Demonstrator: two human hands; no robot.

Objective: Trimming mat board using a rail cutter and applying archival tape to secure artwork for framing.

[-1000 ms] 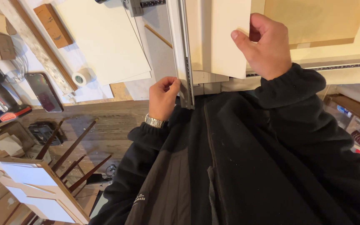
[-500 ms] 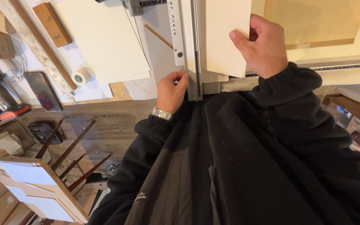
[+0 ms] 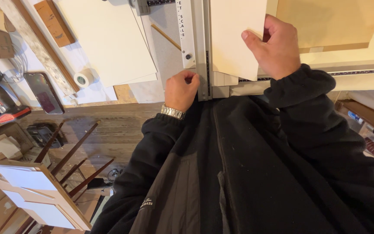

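My left hand (image 3: 181, 90) is closed on the near end of a long metal cutter bar (image 3: 198, 47) that lies flat on the workbench. My right hand (image 3: 277, 48) grips the right edge of a white mat board sheet (image 3: 234, 34) that lies beside the bar, thumb on top. A silver watch sits on my left wrist. Both arms wear black sleeves, and my black jacket fills the lower frame.
A large white board (image 3: 109, 39) lies left of the bar. A tape roll (image 3: 83, 79), a phone (image 3: 44, 92) and a wooden block (image 3: 54, 16) lie at the left. A tan board in a white frame (image 3: 334, 26) is at the right. Wooden slats (image 3: 74, 151) stand below.
The cutter bar has swung down from tilted to flat on the board. My left hand followed it rightward to its near end. My right hand stays on the sheet.
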